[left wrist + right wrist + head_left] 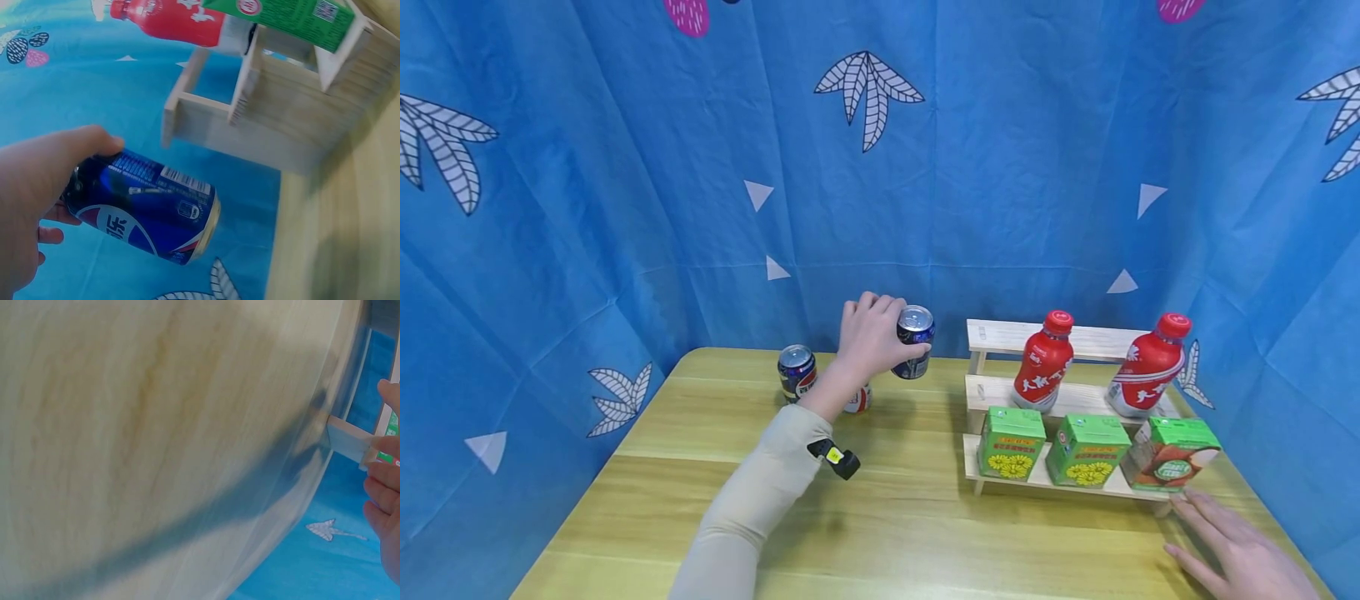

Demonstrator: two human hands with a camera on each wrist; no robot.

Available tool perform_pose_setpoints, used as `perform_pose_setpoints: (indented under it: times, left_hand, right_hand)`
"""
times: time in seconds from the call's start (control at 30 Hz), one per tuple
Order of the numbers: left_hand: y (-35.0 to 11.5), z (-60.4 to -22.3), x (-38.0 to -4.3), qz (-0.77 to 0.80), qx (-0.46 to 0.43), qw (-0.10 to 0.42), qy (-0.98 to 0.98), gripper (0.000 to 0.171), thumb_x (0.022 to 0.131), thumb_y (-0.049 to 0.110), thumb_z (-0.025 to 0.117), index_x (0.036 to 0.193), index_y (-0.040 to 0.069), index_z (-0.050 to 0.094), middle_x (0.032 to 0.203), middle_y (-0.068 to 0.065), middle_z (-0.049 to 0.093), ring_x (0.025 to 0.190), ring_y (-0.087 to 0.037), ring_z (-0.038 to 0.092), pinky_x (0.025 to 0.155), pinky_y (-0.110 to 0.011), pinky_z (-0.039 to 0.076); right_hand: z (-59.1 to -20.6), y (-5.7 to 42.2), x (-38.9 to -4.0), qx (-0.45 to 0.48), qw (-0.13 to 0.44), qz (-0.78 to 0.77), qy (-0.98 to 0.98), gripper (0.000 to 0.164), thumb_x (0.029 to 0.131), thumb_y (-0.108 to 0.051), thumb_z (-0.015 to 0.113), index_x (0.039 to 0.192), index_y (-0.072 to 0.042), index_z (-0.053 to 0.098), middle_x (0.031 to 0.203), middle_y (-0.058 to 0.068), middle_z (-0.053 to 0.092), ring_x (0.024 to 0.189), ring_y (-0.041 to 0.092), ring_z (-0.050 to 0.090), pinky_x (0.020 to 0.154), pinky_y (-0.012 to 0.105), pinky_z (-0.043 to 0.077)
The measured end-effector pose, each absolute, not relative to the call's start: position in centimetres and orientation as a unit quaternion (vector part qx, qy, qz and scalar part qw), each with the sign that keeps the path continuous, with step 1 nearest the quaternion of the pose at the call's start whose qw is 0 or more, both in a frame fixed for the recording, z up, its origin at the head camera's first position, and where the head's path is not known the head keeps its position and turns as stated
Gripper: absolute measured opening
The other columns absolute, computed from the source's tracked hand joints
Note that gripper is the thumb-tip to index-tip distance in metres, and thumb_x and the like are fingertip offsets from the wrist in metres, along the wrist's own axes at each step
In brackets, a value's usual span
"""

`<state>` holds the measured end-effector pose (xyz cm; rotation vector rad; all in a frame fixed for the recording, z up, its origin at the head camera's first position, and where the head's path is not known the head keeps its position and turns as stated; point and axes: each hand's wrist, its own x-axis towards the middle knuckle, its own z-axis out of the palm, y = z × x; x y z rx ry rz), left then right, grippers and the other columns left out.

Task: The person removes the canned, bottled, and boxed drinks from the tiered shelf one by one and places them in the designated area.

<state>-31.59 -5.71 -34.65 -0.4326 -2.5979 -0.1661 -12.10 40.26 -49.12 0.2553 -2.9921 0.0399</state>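
My left hand grips a blue Pepsi-style can, thumb on the near side, and holds it up near the table's back edge, left of a wooden tiered rack. In the left wrist view the can shows its label and barcode. My right hand is at the rack's front right corner, fingers extended and fingertips right at the lowest step. The right wrist view catches only part of that hand beside the rack's end.
Red bottles stand on the rack's middle step, and green drink cartons line the lowest one. Another blue can stands back left on the wooden table; a white-and-red can is partly hidden by my left forearm. Blue curtain hangs behind.
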Motion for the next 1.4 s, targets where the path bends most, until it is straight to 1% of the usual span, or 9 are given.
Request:
perform_pose_setpoints:
  times: [0.2,0.4,0.57,0.77,1.0,1.2,1.3,1.4]
  left_hand:
    - [-5.9,-36.4,-31.8,-0.068,-0.167,0.243,-0.953,0.077,0.071,0.074,0.067,0.124,0.019,0.061,0.12,0.002,0.064,0.112,-0.022,0.048,0.089,-0.042,0.038]
    - [-6.1,-38.1,-32.2,-0.064,-0.165,0.232,-0.956,0.076,0.071,0.073,0.067,0.124,0.018,0.061,0.12,0.001,0.064,0.113,-0.022,0.048,0.089,-0.042,0.039]
    - [-6.1,-39.3,-32.5,-0.054,-0.164,0.232,-0.957,0.079,0.071,0.075,0.066,0.125,0.018,0.061,0.122,0.0,0.065,0.113,-0.022,0.049,0.089,-0.042,0.039]
    - [-6.2,-40.8,-32.9,-0.047,-0.166,0.231,-0.958,0.081,0.071,0.076,0.066,0.127,0.018,0.061,0.122,0.001,0.064,0.113,-0.021,0.049,0.089,-0.041,0.038]
    - [-6.1,-41.9,-33.0,-0.036,-0.172,0.219,-0.96,0.083,0.071,0.077,0.064,0.13,0.018,0.059,0.128,0.0,0.063,0.117,-0.023,0.049,0.096,-0.045,0.038]
    - [-6.1,-42.9,-33.2,-0.028,-0.176,0.232,-0.956,0.082,0.069,0.078,0.065,0.126,0.018,0.061,0.124,0.002,0.065,0.111,-0.021,0.05,0.093,-0.042,0.038]
    - [-6.1,-43.2,-33.2,-0.026,-0.178,0.233,-0.956,0.082,0.069,0.078,0.064,0.125,0.018,0.061,0.122,0.002,0.065,0.11,-0.021,0.05,0.093,-0.042,0.038]
    - [-6.1,-43.4,-33.2,-0.019,-0.181,0.226,-0.957,0.082,0.071,0.078,0.063,0.125,0.017,0.061,0.121,0.002,0.065,0.11,-0.022,0.05,0.094,-0.042,0.038]
  right_hand:
    - [-49.1,40.2,-12.2,0.084,0.075,0.015,-0.994,0.081,0.08,-0.058,0.07,0.129,0.005,0.057,0.13,0.031,0.052,0.114,0.049,0.052,0.086,0.062,0.047]
    - [-49.2,40.2,-12.1,0.086,0.078,0.014,-0.993,0.082,0.079,-0.059,0.071,0.129,0.004,0.057,0.13,0.031,0.053,0.115,0.048,0.053,0.085,0.063,0.047]
    - [-49.1,40.0,-12.0,0.094,0.098,0.015,-0.991,0.079,0.076,-0.055,0.075,0.126,0.004,0.059,0.128,0.029,0.056,0.113,0.045,0.054,0.085,0.062,0.048]
    - [-48.6,39.7,-11.9,0.093,0.088,0.017,-0.992,0.077,0.077,-0.053,0.075,0.127,0.004,0.058,0.129,0.029,0.055,0.114,0.046,0.054,0.086,0.062,0.048]
    - [-48.7,39.8,-11.9,0.096,0.089,0.02,-0.991,0.078,0.077,-0.053,0.075,0.128,0.004,0.058,0.129,0.029,0.054,0.115,0.046,0.053,0.087,0.063,0.047]
    - [-49.1,40.0,-11.8,0.108,0.118,0.024,-0.987,0.075,0.073,-0.048,0.08,0.123,0.004,0.06,0.126,0.027,0.057,0.111,0.043,0.055,0.085,0.061,0.048]
    - [-49.1,40.0,-11.9,0.104,0.111,0.024,-0.988,0.076,0.074,-0.049,0.079,0.125,0.004,0.06,0.127,0.027,0.056,0.112,0.043,0.054,0.085,0.061,0.048]
    - [-48.9,39.9,-12.0,0.092,0.083,0.018,-0.992,0.079,0.078,-0.054,0.074,0.128,0.005,0.057,0.13,0.03,0.053,0.115,0.046,0.052,0.087,0.063,0.047]
